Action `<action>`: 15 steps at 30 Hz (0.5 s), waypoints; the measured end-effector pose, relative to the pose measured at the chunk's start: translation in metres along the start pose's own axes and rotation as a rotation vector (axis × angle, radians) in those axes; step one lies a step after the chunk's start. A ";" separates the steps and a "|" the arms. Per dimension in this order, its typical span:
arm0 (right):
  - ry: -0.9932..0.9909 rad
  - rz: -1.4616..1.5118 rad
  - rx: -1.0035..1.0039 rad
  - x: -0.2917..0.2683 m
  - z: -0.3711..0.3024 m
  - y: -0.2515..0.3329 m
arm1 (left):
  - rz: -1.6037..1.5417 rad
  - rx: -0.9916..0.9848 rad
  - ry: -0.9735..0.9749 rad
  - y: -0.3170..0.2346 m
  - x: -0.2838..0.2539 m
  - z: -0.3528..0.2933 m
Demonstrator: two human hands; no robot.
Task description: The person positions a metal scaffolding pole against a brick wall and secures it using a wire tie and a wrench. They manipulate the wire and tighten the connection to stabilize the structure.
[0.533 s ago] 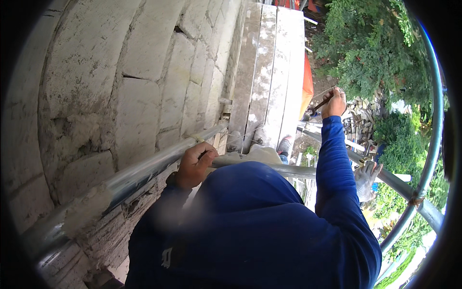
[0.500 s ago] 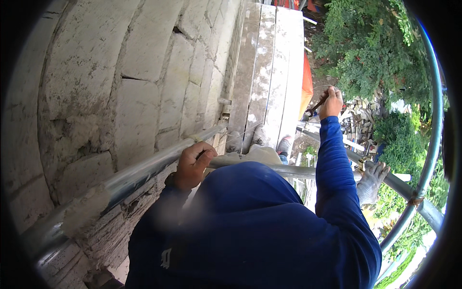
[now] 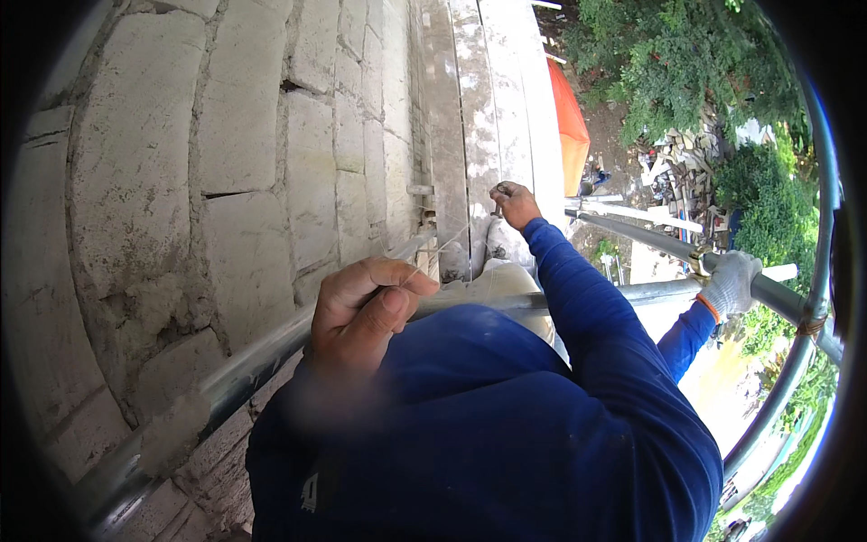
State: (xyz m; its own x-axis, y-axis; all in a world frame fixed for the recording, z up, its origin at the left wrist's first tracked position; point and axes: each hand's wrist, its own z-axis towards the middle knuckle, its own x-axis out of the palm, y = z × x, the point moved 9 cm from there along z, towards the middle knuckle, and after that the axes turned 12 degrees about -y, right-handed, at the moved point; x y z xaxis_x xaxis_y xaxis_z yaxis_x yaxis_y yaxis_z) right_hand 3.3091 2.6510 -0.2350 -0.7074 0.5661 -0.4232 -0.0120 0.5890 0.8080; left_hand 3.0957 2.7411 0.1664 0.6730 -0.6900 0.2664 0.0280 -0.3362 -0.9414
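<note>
My left hand is closed in a pinch, with a thin pale wire running from its fingertips toward my right hand. It hovers over the metal pipe beside the block wall. Ahead of it, above the planks, my right hand is curled round a small dark tool, whose kind I cannot make out. Whether the wire's far end meets that tool is too fine to see. A co-worker's gloved hand, grey with an orange cuff, rests on a scaffold pipe at the right.
A pale block wall rises on the left, with a metal pipe along it. Planks stretch ahead. Scaffold pipes cross on the right, one curved. Beyond are an orange sheet, rubble and trees.
My right hand has swung left and inward with the dark tool, from beyond the planks to above them. My left hand has risen closer. The gloved hand has shifted right along the pipe.
</note>
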 end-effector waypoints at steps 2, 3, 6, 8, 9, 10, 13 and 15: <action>0.027 -0.024 0.030 0.003 -0.007 0.004 | 0.006 -0.013 0.000 0.007 0.009 0.008; 0.028 -0.103 0.007 -0.001 -0.009 0.005 | 0.036 -0.028 0.027 0.013 0.012 0.013; -0.121 -0.210 -0.058 -0.008 -0.010 -0.006 | 0.132 -0.070 0.076 0.037 0.017 0.027; -0.077 -0.172 0.001 -0.001 -0.011 -0.012 | 0.204 -0.081 0.064 0.059 0.013 0.033; -0.038 -0.147 0.033 0.003 -0.011 -0.014 | 0.183 -0.148 0.041 0.071 0.008 0.035; 0.001 -0.122 0.066 0.007 -0.012 -0.016 | 0.162 -0.216 0.019 0.082 0.004 0.038; 0.239 0.247 0.210 0.029 -0.036 0.011 | 0.194 -0.271 -0.023 0.114 -0.012 0.042; 0.375 0.363 0.189 0.036 -0.060 0.044 | 0.217 -0.291 -0.030 0.132 -0.018 0.042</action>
State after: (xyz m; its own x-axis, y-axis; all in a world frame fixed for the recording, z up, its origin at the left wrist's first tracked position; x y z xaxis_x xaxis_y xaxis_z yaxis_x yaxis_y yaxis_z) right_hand 3.2401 2.6629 -0.1898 -0.8464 0.5277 0.0715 0.3817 0.5076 0.7724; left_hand 3.1181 2.7357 0.0290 0.6615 -0.7478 0.0564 -0.3266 -0.3550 -0.8760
